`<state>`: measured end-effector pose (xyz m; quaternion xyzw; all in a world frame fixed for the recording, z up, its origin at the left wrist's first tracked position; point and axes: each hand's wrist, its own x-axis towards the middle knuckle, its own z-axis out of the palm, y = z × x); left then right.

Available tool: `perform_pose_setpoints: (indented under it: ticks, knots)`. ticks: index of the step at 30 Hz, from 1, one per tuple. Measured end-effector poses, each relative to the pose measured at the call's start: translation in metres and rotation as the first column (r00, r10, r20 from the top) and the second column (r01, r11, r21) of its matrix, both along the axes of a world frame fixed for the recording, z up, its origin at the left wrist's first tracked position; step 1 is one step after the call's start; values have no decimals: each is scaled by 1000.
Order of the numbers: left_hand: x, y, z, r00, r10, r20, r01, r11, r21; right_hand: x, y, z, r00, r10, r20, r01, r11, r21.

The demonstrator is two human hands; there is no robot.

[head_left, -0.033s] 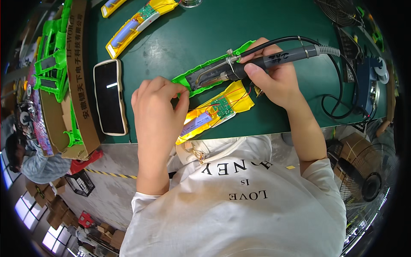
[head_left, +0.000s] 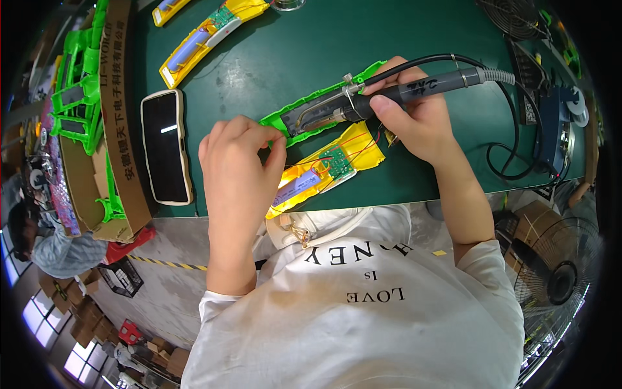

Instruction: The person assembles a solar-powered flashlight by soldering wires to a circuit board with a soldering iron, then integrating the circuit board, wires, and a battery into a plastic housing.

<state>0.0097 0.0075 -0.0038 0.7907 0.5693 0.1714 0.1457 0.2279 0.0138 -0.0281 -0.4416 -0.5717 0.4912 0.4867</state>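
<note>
My right hand is wrapped around a dark soldering iron with a thin metal tube clamped along its front. Its metal end points left over a long green plastic shell with a dark strip inside. At the shell's left end, the thumb and forefinger of my left hand are pinched on its edge; the other fingers are curled. Nearer me lies a yellow shell holding a lilac battery cell, a small green circuit board and red wires. My left hand partly hides its left end.
A phone lies left, beside a cardboard box with green plastic parts. Another wired yellow shell is at the back. The iron's black cable loops toward a blue box-shaped unit at right. A fan stands lower right.
</note>
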Motion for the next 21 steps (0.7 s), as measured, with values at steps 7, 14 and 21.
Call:
perform_pose_setpoints:
  ticks: [7,14,21]
  knots:
    - [3,-2,1,999,47,2,-47,998,-29,-1,0,2,999,11,34,-10,1000,-26]
    - [2,-3,0,998,55,-10,-55,998,-33,-1,0,5,998,23,63,-18,997,-71]
    - [3,-3,-1,998,54,-28,-54,998,-11,-1,0,7,997,20,78,-11,995,-104]
